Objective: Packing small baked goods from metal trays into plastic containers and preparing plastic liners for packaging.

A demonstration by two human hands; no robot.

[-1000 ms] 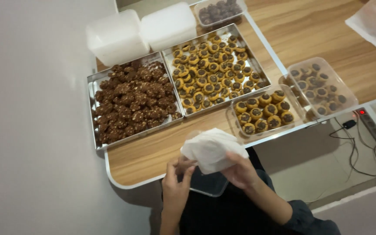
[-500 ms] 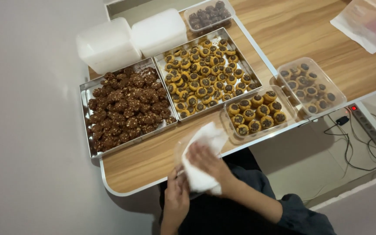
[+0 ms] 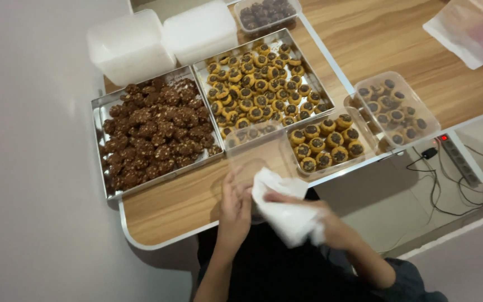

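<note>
Two hands wiping: left hand [image 3: 235, 202] fingers grip clear plastic container [image 3: 255, 159], right hand [image 3: 331, 226] fingers clutch white tissue [image 3: 286, 210] inside it.

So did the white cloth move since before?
Yes. The white cloth in the right hand has dropped from the table edge toward the person's lap, judged against the tray of dark cookies.

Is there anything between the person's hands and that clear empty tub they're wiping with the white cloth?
Only the white cloth itself: the right hand presses it against the clear tub, while the left hand grips the tub's near side directly. Nothing else visible stands between them.
</note>
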